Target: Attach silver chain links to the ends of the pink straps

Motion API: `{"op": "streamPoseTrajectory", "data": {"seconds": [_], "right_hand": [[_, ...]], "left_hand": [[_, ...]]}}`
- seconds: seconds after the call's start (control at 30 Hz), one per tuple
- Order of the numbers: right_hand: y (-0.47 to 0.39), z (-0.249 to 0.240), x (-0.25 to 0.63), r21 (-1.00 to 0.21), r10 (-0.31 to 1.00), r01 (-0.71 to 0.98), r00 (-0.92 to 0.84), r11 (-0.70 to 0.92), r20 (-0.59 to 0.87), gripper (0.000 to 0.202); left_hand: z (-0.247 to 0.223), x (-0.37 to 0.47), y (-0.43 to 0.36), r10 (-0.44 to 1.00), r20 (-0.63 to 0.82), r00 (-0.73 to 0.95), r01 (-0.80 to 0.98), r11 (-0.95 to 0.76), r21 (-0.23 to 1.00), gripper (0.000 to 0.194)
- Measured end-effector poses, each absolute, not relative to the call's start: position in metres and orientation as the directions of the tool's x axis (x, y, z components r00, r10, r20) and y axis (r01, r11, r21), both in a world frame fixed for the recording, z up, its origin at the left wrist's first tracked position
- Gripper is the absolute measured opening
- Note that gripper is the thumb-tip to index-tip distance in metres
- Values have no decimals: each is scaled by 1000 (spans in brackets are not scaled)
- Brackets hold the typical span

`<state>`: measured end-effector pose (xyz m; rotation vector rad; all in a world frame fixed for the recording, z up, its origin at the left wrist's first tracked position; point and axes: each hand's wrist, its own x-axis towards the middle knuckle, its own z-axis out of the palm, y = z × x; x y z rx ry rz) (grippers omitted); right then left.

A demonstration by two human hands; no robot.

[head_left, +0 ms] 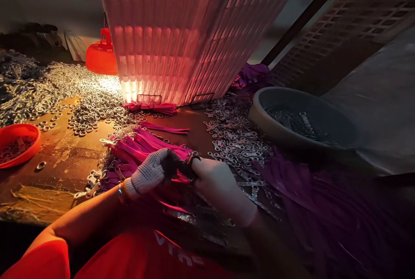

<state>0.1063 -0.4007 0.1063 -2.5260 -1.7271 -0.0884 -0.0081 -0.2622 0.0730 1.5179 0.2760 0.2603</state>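
Note:
My left hand (pixel 151 170), in a white dotted glove with dark fingertips, is closed in front of me. My right hand (pixel 220 186), also gloved, is closed just beside it, with the fingertips of both almost meeting. What they pinch is hidden in shadow and by the fingers. Directly under and behind them lies a pile of bright pink straps (pixel 139 145), some ending in metal links. To the right of my right hand spreads a heap of silvery metal links (pixel 233 140). Metal link pieces (pixel 94 181) also lie left of the straps.
A red lamp (pixel 101 58) lights a heap of metal rings (pixel 94 108) at the back left. An orange-red bowl (pixel 34 136) sits left. Stacked ribbed translucent panels (pixel 162 45) stand behind. A grey basin (pixel 259 110) holds metal parts; purple straps (pixel 311 197) drape at right.

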Motion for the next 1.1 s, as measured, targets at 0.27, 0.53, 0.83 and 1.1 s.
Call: {"op": "streamPoseTrajectory", "data": {"seconds": [0.27, 0.53, 0.83, 1.1], "right_hand": [[-413, 117, 114, -292, 969, 936, 232, -198, 86, 10], [-412, 64, 117, -383, 667, 844, 533, -375, 521, 16], [-432, 42, 145, -690, 543, 599, 765, -406, 346, 21], [-432, 38, 146, -718, 693, 623, 665, -309, 279, 32]], "left_hand": [[97, -9, -259, 141, -137, 980, 143, -30, 989, 16], [94, 38, -273, 179, -317, 932, 230, 386, 894, 27], [65, 210, -187, 343, -190, 920, 374, -621, 688, 10], [35, 263, -186, 343, -290, 893, 449, -707, 546, 29]]}}
